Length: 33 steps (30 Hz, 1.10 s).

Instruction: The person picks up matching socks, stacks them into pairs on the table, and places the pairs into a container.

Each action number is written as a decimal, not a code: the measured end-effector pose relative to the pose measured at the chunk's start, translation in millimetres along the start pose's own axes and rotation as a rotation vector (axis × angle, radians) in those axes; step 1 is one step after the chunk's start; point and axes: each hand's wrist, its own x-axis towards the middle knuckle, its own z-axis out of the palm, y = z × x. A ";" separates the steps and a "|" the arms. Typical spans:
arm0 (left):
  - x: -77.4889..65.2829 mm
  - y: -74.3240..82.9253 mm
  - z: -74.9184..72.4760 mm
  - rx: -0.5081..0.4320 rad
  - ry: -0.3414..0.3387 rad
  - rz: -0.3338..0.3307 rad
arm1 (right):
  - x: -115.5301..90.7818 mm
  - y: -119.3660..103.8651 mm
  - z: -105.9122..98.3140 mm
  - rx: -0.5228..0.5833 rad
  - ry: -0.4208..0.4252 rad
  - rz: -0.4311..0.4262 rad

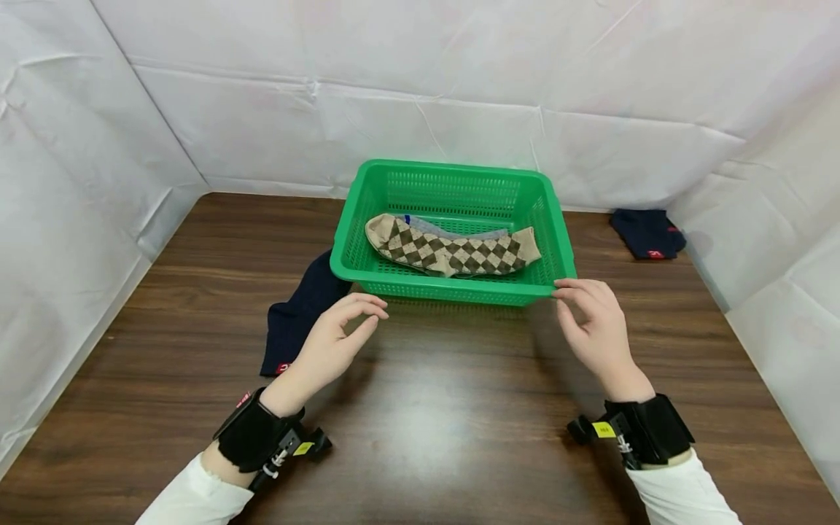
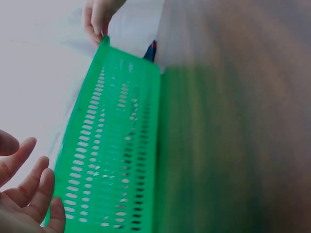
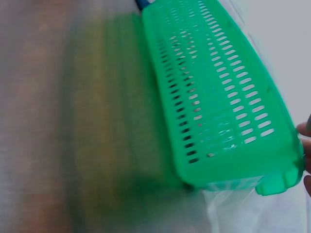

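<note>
Toward the far middle of the brown wooden surface (image 1: pixel 426 408), the green basket (image 1: pixel 446 290) has its long side turned to the person, which puts both near corners within easy reach. Inside lie a beige-and-brown argyle sock (image 1: pixel 462 255) and, partly hidden on its far side, a grey sock (image 1: pixel 434 228); both run along the basket's length, probably because that is how they fit flattest.

At the near right corner, the right hand (image 1: pixel 597 332) has its fingertips on the rim in what looks like a light pinch, a hold that would steady or guide the basket rather than bear much weight. Near the left corner, the left hand (image 1: pixel 331 343) is released, fingers loosely bent, touching neither basket nor cloth as far as the head view shows.

Left of the basket, a navy sock (image 1: pixel 305 306) lies stretched out, its far end disappearing at the basket's corner; whether it runs underneath cannot be told. Well apart at the far right, a folded navy item (image 1: pixel 646 233) with a red mark sits just beside the white sheeting (image 1: pixel 426 124), seemingly set out of the hands' way. That sheeting screens the far side and both ends.
</note>
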 end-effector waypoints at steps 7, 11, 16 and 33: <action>-10.7 -11.8 18.9 -0.161 0.012 -0.114 | -26.2 -0.6 0.0 0.074 0.014 0.002; -12.6 -17.9 29.8 -0.215 0.024 -0.178 | -39.6 0.2 -0.7 0.112 0.041 0.017; -12.7 -26.1 40.0 -0.315 0.051 -0.352 | -54.6 2.4 0.5 0.144 0.026 0.156; -15.7 -45.1 47.0 -0.657 0.148 -0.358 | -75.5 -3.8 3.4 0.586 0.082 0.703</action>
